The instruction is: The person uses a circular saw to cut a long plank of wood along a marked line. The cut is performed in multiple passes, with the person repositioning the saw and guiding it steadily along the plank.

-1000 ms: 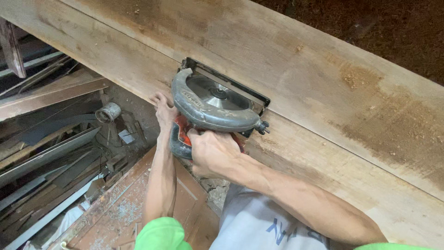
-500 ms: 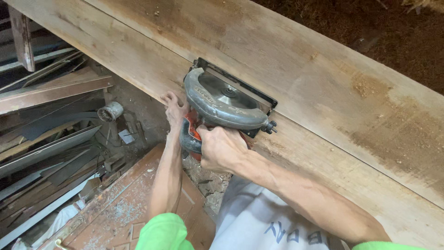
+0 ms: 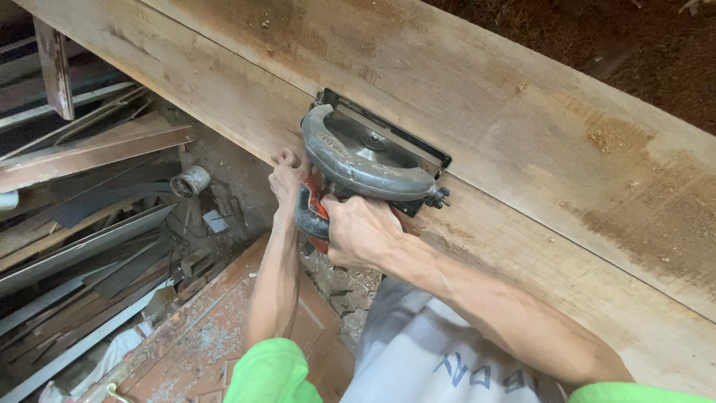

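Note:
A grey circular saw (image 3: 365, 160) with a red and black body sits on a wide, dusty wooden plank (image 3: 522, 127) that runs diagonally from upper left to lower right. A cut line trails from the saw's base toward the lower right. My right hand (image 3: 358, 231) is wrapped around the saw's rear handle. My left hand (image 3: 287, 175) rests at the plank's near edge, beside the saw's left side, fingers curled over the edge and against the saw. Sawdust lies on the plank's right part.
Below the plank on the left lies a heap of metal strips and wood offcuts (image 3: 82, 224), with a small grey pipe piece (image 3: 190, 180). A reddish, dusty board (image 3: 216, 328) lies on the floor under my arms. Dark earth (image 3: 611, 45) is beyond the plank.
The saw and both hands have slid a little along the plank toward the upper left, lengthening the cut behind it. The grip is unchanged.

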